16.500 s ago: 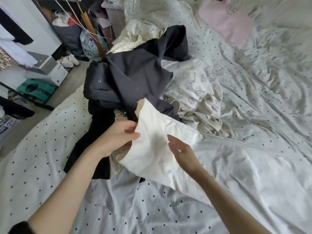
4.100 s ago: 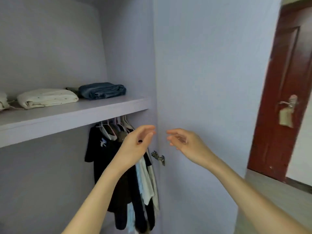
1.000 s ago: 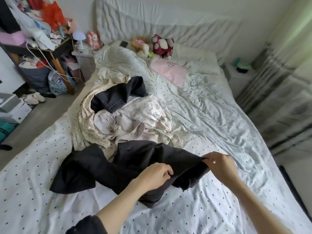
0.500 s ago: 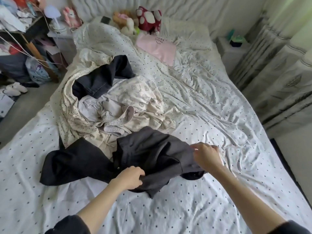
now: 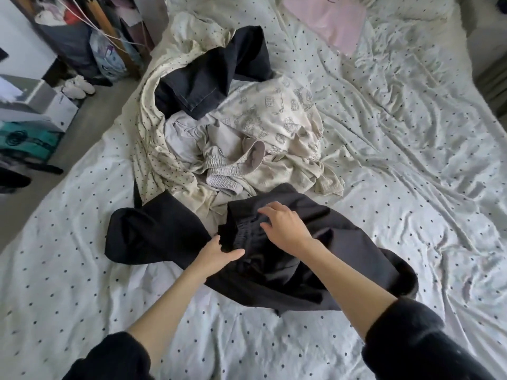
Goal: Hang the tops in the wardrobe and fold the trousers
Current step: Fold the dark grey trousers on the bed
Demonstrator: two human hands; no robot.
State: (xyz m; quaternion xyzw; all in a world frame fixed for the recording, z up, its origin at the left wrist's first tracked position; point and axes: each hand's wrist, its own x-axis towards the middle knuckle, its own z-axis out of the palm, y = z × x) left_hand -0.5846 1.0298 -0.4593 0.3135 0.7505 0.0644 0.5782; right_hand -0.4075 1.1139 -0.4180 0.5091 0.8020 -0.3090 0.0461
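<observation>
Polka-dot bedsheet (image 5: 397,165) fills most of the frame, all wrinkled, and it runs off the right and bottom edges so you can't see where the bed ends. Middle of the frame, low down, are the black trousers (image 5: 323,259), spread in a messy heap on the sheet. One dark flap sticks out to the left, and I honestly can't tell if that's a leg of the same pair or a separate garment.

Left hand (image 5: 216,253) grips the bunched edge of the black fabric, thumb curled over it, the other fingers tucked under the cloth where you can't see them. Right hand (image 5: 282,229) sits on top of the trousers a bit higher up, fingers spread and bent, pressing down into the gathered part. It doesn't look like it's pinching anything, but the fingertips sink into the dark folds so it's hard to say.

Just above that, center of the frame, is the clothes pile (image 5: 247,138): cream printed stuff, something dotted, a grey bit with a ruched band, all tangled so you can't sort out what's a top and what isn't. Dark jeans (image 5: 211,75) drape over the top of it.

Pink pillow (image 5: 329,17) is cut off at the upper edge. Upper left is floor with white shoes (image 5: 78,85), boxes and blurry clutter.
</observation>
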